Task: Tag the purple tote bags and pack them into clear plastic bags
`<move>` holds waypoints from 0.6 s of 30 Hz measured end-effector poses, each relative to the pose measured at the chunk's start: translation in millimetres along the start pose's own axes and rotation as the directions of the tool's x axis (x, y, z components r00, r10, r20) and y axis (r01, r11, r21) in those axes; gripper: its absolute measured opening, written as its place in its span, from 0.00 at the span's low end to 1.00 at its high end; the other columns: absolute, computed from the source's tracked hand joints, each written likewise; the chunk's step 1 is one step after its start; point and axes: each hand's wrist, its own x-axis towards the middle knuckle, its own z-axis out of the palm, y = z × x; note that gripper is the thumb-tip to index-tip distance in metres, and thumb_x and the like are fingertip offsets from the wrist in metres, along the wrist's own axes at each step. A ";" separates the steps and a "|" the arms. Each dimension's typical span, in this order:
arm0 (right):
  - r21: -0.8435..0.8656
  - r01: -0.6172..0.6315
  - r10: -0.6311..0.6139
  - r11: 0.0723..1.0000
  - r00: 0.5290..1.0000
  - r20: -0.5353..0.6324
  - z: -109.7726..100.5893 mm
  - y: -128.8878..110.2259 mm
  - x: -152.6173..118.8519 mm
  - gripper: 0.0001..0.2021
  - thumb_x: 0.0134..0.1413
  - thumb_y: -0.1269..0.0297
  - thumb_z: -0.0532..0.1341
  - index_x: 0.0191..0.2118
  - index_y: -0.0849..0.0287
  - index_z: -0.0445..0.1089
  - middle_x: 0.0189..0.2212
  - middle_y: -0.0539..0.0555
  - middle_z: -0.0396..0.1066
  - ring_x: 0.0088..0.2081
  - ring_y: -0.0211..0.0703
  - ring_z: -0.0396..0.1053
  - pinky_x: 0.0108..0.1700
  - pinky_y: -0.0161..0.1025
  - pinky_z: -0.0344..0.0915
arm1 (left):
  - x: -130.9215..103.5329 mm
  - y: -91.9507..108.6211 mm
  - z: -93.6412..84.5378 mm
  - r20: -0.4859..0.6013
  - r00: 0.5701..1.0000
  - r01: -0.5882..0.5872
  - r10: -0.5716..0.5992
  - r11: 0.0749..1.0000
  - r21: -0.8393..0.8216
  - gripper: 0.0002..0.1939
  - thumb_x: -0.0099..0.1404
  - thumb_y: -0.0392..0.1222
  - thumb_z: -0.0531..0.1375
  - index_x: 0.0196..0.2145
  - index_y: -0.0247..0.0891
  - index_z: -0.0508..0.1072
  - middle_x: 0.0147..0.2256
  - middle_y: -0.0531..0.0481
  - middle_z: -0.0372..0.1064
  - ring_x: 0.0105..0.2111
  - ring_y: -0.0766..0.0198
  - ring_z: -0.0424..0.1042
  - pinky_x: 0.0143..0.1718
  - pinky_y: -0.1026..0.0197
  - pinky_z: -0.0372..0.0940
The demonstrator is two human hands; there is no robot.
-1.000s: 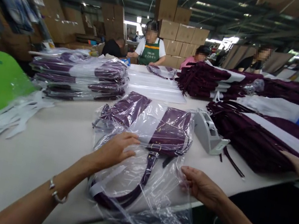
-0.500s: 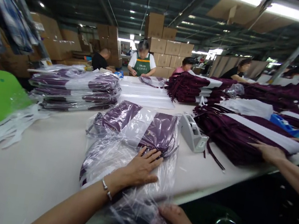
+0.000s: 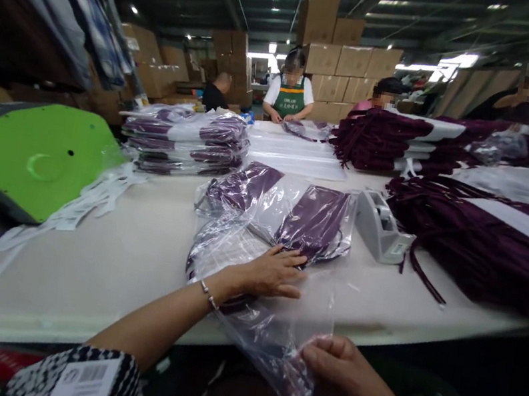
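A folded purple garment with a white band lies inside a clear plastic bag on the table in front of me. My left hand rests on the bag at the garment's near edge, fingers spread. Over the table's front edge, my right hand pinches the loose end of the clear plastic bag, which is stretched towards me. Under the left forearm, more plastic-covered dark material shows in part.
A grey tape dispenser stands right of the bag. Bagged garments are stacked at back left, unbagged purple garments at right. A green-faced machine trails white labels. Across the table a person in a green apron works.
My right hand has drawn the bag's loose end out tauter. My left hand stays on the bag. The view has turned, and the co-worker's hand at right is now mostly out of frame.
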 end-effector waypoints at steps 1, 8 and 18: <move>-0.010 -0.012 0.012 1.000 1.000 -0.012 0.9 -5.7 0.1 0.18 0.47 0.53 0.73 0.29 0.67 0.77 0.25 0.54 0.75 0.26 0.33 0.68 0.31 0.31 0.60 | -12.0 2.9 -6.7 0.012 1.000 0.005 -0.004 0.995 -0.099 0.24 0.73 0.56 0.50 0.62 0.46 0.66 0.66 0.46 0.59 0.68 0.53 0.54 0.68 0.41 0.46; -0.054 -0.005 0.005 0.999 1.000 0.007 1.1 -26.2 10.2 0.18 0.47 0.53 0.73 0.27 0.65 0.74 0.23 0.54 0.74 0.24 0.35 0.69 0.32 0.33 0.63 | -130.7 36.9 -11.7 -0.129 0.990 0.008 -0.056 0.939 -0.343 0.30 0.71 0.63 0.48 0.62 0.45 0.65 0.58 0.44 0.70 0.57 0.56 0.70 0.59 0.49 0.65; 0.025 -0.093 0.092 0.995 0.994 0.059 10.6 -10.6 -3.3 0.17 0.45 0.58 0.74 0.39 0.63 0.77 0.35 0.57 0.78 0.37 0.43 0.74 0.42 0.38 0.67 | -175.7 95.1 73.8 -0.770 0.626 0.280 -0.124 0.957 0.074 0.12 0.68 0.33 0.60 0.50 0.35 0.71 0.43 0.43 0.75 0.47 0.60 0.71 0.52 0.57 0.66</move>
